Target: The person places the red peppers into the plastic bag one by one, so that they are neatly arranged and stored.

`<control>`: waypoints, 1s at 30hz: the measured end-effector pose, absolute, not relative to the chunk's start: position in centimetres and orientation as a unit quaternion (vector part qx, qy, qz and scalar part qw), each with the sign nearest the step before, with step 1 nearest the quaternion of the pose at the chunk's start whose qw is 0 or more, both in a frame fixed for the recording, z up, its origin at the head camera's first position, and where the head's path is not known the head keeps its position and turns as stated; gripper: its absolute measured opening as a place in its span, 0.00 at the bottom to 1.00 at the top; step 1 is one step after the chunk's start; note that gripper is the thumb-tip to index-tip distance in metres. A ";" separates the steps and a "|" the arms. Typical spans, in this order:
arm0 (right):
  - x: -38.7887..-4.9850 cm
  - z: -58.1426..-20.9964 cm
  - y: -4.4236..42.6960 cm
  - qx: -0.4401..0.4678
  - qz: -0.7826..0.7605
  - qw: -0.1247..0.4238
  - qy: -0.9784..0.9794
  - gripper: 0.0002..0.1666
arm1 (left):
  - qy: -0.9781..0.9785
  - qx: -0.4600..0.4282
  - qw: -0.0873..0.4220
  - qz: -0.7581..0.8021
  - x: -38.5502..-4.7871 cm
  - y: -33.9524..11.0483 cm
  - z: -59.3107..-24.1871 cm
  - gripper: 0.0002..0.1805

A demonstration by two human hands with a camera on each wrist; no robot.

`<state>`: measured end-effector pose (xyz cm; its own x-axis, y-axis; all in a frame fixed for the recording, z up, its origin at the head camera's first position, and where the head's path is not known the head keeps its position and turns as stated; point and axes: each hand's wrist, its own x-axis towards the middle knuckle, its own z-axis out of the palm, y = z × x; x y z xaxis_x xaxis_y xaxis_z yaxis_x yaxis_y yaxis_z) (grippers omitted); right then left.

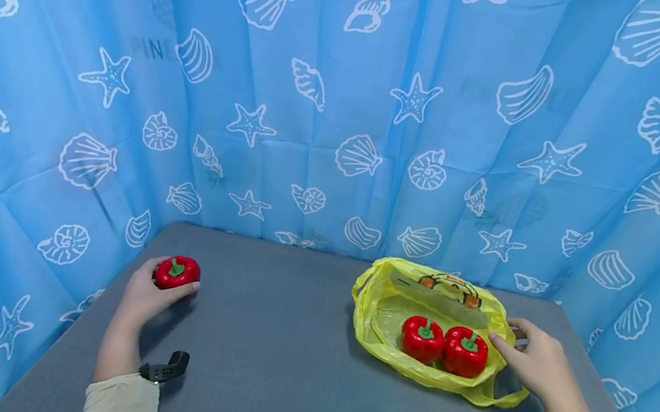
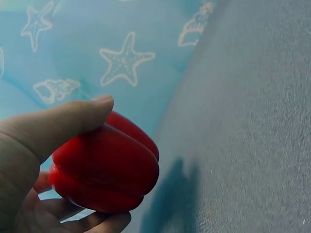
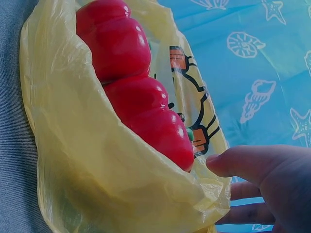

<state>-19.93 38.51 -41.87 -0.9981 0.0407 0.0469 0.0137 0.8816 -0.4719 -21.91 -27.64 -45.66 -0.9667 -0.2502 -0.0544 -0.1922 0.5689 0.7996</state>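
At the left of the table, my left hand [image 1: 150,296] grips a red bell pepper [image 1: 177,273] with a green stem. The left wrist view shows the thumb over the top of this pepper [image 2: 107,167] and the fingers beneath it; a shadow falls on the table beside it. On the right lies a yellow plastic bag [image 1: 386,362], its mouth spread wide. Two more red bell peppers [image 1: 422,340] rest side by side inside it. My right hand [image 1: 538,361] holds the bag's right edge, thumb on the inner side and fingers behind, partly hidden by the plastic [image 3: 121,179].
A grey table [image 1: 275,348] spreads between the two hands. Blue curtains [image 1: 332,113] printed with white shells and starfish hang behind it and along both sides. A loose yellow bag handle [image 1: 509,400] trails onto the table near the right hand.
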 end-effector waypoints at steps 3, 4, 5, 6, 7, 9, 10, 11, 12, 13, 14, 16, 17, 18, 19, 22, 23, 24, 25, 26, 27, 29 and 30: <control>-19.9 -41.8 38.4 -0.015 0.244 0.028 -0.969 0.42 | -0.886 0.116 0.035 -0.447 -22.1 -27.2 -45.4 0.60; -19.8 -41.8 38.4 -0.014 0.244 0.029 -0.969 0.42 | -0.887 0.112 0.035 -0.447 -22.1 -27.1 -45.4 0.60; -19.8 -41.7 38.4 -0.014 0.245 0.029 -0.969 0.42 | -0.888 0.108 0.036 -0.446 -22.2 -27.0 -45.3 0.60; -19.8 -41.7 38.3 -0.013 0.245 0.030 -0.969 0.42 | -0.888 0.106 0.035 -0.446 -22.2 -26.8 -45.2 0.59; -19.7 -41.7 38.3 -0.013 0.245 0.030 -0.969 0.42 | -0.888 0.104 0.035 -0.447 -22.2 -26.7 -45.1 0.59; -19.7 -41.7 38.3 -0.011 0.246 0.032 -0.969 0.42 | -0.889 0.100 0.034 -0.446 -22.3 -26.4 -45.0 0.59; -19.7 -41.7 38.3 -0.010 0.246 0.032 -0.969 0.42 | -0.889 0.099 0.034 -0.445 -22.3 -26.2 -44.9 0.59; -19.7 -41.7 38.3 -0.009 0.246 0.032 -0.969 0.43 | -0.890 0.098 0.035 -0.445 -22.2 -26.1 -44.7 0.59; -19.7 -41.7 38.4 -0.009 0.247 0.032 -0.969 0.43 | -0.889 0.097 0.035 -0.445 -22.2 -25.9 -44.7 0.59; -19.7 -41.7 38.4 -0.009 0.246 0.032 -0.969 0.43 | -0.890 0.096 0.035 -0.445 -22.2 -25.8 -44.6 0.59; -19.7 -41.8 38.4 -0.009 0.246 0.031 -0.969 0.43 | -0.890 0.094 0.036 -0.445 -22.2 -25.6 -44.5 0.59; -19.7 -41.8 38.5 -0.009 0.246 0.030 -0.969 0.43 | -0.890 0.091 0.037 -0.445 -22.2 -25.4 -44.3 0.59; -19.7 -41.8 38.5 -0.010 0.246 0.030 -0.969 0.43 | -0.890 0.089 0.037 -0.446 -22.2 -25.2 -44.2 0.59; -19.8 -41.8 38.5 -0.010 0.246 0.030 -0.969 0.43 | -0.890 0.088 0.038 -0.446 -22.2 -25.1 -44.2 0.59; -19.8 -41.8 38.6 -0.010 0.246 0.030 -0.969 0.43 | -0.890 0.086 0.038 -0.446 -22.2 -25.0 -44.1 0.59; -19.8 -41.8 38.6 -0.010 0.246 0.032 -0.969 0.44 | -0.890 0.082 0.041 -0.447 -22.2 -24.7 -44.0 0.57; -19.8 -41.8 38.6 -0.010 0.246 0.032 -0.969 0.44 | -0.890 0.080 0.041 -0.447 -22.2 -24.6 -43.9 0.57; -19.8 -41.8 38.6 -0.009 0.246 0.032 -0.969 0.43 | -0.890 0.078 0.042 -0.448 -22.2 -24.4 -43.9 0.57; -19.8 -41.8 38.6 -0.010 0.246 0.032 -0.969 0.43 | -0.889 0.075 0.043 -0.449 -22.2 -24.3 -43.8 0.56; -19.8 -41.8 38.6 -0.010 0.246 0.032 -0.969 0.43 | -0.889 0.073 0.045 -0.449 -22.2 -24.2 -43.8 0.56; -19.8 -41.8 38.5 -0.010 0.246 0.032 -0.969 0.43 | -0.889 0.070 0.046 -0.451 -22.2 -24.0 -43.7 0.55; -19.8 -41.8 38.5 -0.010 0.247 0.033 -0.968 0.42 | -0.889 0.063 0.048 -0.451 -22.2 -23.8 -43.6 0.55; -19.8 -41.8 38.5 -0.010 0.247 0.034 -0.968 0.41 | -0.889 0.059 0.049 -0.452 -22.3 -23.7 -43.6 0.54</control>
